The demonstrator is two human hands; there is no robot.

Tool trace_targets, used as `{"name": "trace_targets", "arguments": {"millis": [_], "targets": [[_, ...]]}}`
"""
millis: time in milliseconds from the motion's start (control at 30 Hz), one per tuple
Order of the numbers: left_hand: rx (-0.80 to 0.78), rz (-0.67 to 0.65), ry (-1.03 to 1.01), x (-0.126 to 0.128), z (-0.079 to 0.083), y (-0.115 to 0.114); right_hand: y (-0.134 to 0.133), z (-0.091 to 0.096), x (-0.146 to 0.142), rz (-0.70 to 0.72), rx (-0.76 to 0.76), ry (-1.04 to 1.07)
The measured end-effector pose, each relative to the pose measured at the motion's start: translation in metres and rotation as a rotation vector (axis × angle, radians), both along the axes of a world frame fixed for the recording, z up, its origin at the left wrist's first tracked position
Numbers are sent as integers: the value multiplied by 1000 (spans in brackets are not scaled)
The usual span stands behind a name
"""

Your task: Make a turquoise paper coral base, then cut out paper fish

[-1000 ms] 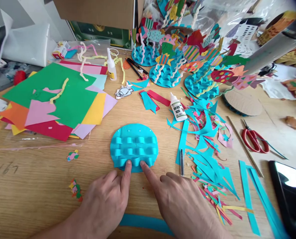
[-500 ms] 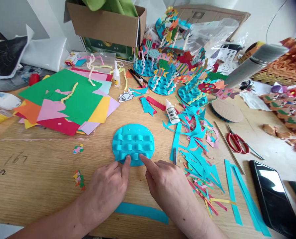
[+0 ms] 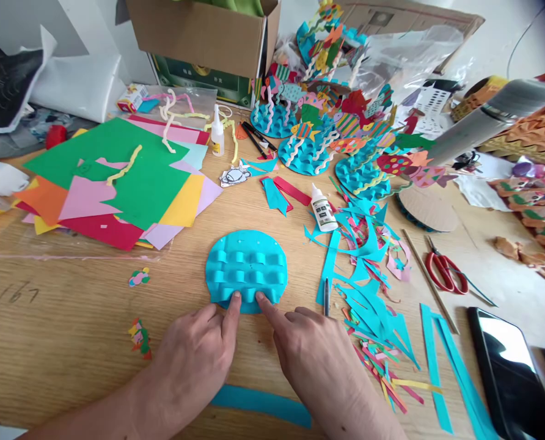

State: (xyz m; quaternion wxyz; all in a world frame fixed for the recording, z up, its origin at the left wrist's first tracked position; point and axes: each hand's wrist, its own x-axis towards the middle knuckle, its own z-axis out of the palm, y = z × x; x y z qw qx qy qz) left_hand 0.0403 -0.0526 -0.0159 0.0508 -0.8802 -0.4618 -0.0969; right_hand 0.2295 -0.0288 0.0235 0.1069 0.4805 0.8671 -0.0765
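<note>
A round turquoise disc [image 3: 246, 241] lies on the table, crossed by rows of raised paper loops. My left hand [image 3: 197, 345] touches a loop in the nearest row with its outstretched index fingertip. Close beside it, the index fingertip of my right hand [image 3: 311, 345] presses the same row. On both hands the other fingers are bent, and neither hand grips anything. A loose turquoise paper strip [image 3: 263, 404] lies nearer to me, partly behind my left wrist. To the right of the disc are a pen [image 3: 326, 297] and a white glue bottle [image 3: 324, 209].
Stacked coloured paper [image 3: 148, 183] lies at left. Turquoise offcuts [image 3: 377, 311], red-handled scissors [image 3: 446, 272], a wooden stick [image 3: 431, 281] and a phone [image 3: 506, 360] lie at right. Finished fish decorations [image 3: 304, 153], a grey flask [image 3: 487, 122] and a cardboard box [image 3: 199, 33] stand behind.
The view has shifted slightly. Both index fingers stay pressed on the disc's nearest row, with only a slight movement.
</note>
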Motion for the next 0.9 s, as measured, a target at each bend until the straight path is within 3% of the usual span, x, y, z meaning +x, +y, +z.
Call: {"name": "trace_targets", "arguments": {"millis": [333, 567, 733, 900], "targets": [[43, -6, 27, 2, 2, 3, 5, 9, -8, -35, -165, -58], [93, 10, 87, 3, 2, 6, 5, 4, -6, -146, -30, 109], [-31, 37, 175, 6, 9, 7, -1, 5, -11, -160, 50, 137], [-177, 99, 171, 7, 17, 6, -1, 8, -16, -154, 22, 89]]}}
